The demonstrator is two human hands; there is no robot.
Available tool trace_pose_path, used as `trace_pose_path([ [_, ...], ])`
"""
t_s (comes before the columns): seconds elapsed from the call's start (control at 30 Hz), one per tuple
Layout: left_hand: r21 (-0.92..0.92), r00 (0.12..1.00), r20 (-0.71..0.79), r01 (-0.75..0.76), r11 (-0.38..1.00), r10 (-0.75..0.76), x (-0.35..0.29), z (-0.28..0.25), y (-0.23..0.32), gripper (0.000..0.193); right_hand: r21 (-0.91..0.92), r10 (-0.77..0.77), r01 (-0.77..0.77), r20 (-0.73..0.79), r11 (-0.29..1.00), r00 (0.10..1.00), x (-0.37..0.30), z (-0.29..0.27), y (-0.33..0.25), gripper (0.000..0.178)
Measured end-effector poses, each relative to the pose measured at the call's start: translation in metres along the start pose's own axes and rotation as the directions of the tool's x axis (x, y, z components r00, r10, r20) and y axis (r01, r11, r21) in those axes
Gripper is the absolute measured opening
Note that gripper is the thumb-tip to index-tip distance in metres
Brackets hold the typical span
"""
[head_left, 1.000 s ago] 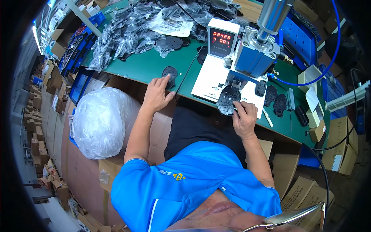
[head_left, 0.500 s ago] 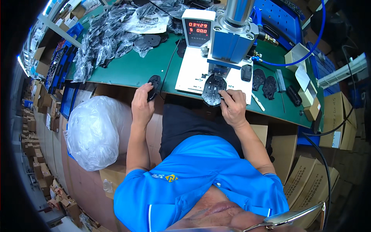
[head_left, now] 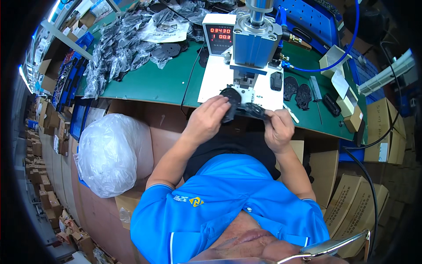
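My left hand is closed on the edge of a black oval plastic plate, held at the front of the white press base. In my right hand a second black plastic part is pinched by its near end and tilted. The two parts are close together, just in front of the pneumatic press; whether they touch I cannot tell. Behind them, the press head stands above the base. A control box with red lit digits stands left of the press.
Bagged black parts heap the green table at the left. Right of the press lie black shells, a pale-handled tool and a small open box. A stuffed clear plastic bag stands below the table edge.
My left hand has moved right with its black plate, up to the press. My right hand has drawn its black part from under the press head and tilted it. The display digits differ.
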State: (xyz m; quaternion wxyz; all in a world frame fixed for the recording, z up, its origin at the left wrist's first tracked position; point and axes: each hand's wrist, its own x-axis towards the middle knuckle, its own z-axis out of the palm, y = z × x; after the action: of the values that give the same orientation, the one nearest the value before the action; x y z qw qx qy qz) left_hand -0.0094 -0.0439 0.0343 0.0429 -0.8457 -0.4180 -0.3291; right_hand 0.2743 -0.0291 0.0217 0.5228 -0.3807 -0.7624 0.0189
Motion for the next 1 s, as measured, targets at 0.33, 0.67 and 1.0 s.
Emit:
trace_pose_path([
  [0.33, 0.057, 0.996, 0.013, -0.086, 0.995, 0.085, 0.014, 0.044, 0.0, 0.045, -0.445, 0.344, -0.315, -0.016, 0.838, 0.939, -0.129, -0.143, 0.021, 0.009],
  [0.67, 0.046, 0.999, -0.007, -0.048, 0.998, 0.049, 0.021, 0.044, 0.005, 0.042, -0.796, 0.776, -0.523, -0.111, 0.305, 0.621, -0.34, -0.246, 0.082, 0.022],
  [1.0, 0.025, 1.0, -0.009, 0.003, 1.0, -0.003, 0.021, 0.05, 0.003, 0.044, -0.835, 0.967, -0.509, -0.254, -0.21, 0.019, -0.394, -0.253, 0.095, 0.03],
])
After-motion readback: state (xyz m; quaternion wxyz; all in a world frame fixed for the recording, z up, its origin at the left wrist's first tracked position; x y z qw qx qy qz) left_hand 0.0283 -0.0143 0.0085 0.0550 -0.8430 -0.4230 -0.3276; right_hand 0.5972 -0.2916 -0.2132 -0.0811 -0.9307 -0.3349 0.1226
